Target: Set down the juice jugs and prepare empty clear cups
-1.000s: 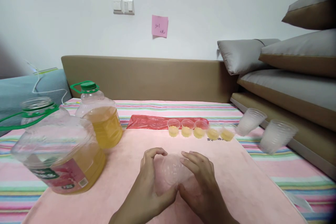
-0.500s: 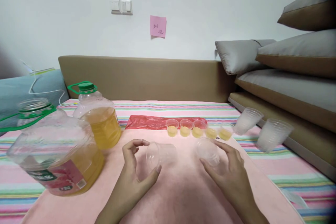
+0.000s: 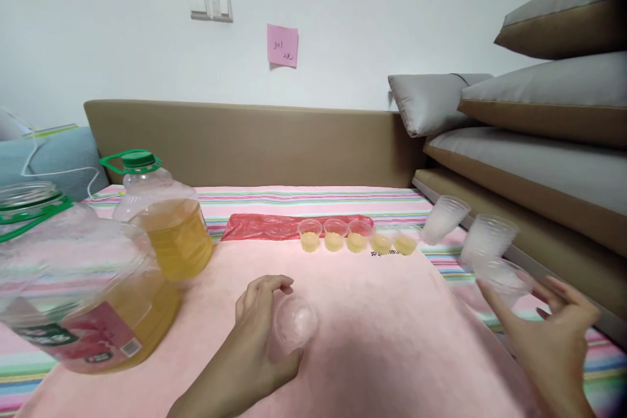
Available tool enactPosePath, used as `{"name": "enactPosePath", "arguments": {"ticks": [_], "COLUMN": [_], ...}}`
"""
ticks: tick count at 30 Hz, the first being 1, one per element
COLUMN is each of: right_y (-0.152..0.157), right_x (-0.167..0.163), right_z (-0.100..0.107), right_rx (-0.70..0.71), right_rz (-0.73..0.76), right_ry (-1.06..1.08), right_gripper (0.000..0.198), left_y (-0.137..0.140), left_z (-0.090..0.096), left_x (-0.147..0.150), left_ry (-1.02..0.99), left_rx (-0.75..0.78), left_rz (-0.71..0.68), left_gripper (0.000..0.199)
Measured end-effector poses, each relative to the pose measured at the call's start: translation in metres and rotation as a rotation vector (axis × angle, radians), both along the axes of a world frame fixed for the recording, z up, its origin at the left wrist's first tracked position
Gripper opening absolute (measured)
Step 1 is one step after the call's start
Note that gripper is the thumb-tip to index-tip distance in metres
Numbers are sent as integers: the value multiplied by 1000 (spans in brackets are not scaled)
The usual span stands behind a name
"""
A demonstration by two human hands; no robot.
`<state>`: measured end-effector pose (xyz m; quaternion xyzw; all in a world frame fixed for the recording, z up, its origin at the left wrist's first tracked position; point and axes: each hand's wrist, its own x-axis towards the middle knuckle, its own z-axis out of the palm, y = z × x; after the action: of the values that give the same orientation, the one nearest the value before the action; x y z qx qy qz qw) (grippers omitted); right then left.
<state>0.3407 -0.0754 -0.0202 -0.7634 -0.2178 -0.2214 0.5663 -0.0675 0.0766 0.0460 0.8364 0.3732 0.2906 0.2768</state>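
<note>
Cup (image 3: 295, 321) in left hand (image 3: 257, 339)

Open pink towel (image 3: 353, 313) between oil jugs (image 3: 93, 287) and cup row (image 3: 357, 236).

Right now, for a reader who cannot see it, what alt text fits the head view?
The left hand holds a clear plastic cup over a pink towel, while the right hand holds another clear cup near two tipped cups. Five small cups of yellow liquid stand in a row behind; two large oil jugs stand at left.
</note>
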Motion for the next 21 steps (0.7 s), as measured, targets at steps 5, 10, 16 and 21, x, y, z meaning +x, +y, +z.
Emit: {"name": "enactPosePath", "arguments": {"ticks": [5,10,16,21], "right_y": [-11,-12,-15,-19], "right_x": [34,53,60,66], "right_z": [-11,-20,-24,-32], "right_rx": [-7,1,-45,-35], "right_rz": [-148,-168,-172,-197], "right_ry": [114,134,171,188], "right_gripper": [111,100,90,90], "left_y": [4,10,2,1], "left_z": [-3,-8,-4,-5], "left_x": [0,-1,7,9], "left_ry": [58,110,30,34], "left_rx": [5,-15,-36,-36], "left_rz": [-42,-82,-36,-56], "left_gripper": [65,68,62,63]}}
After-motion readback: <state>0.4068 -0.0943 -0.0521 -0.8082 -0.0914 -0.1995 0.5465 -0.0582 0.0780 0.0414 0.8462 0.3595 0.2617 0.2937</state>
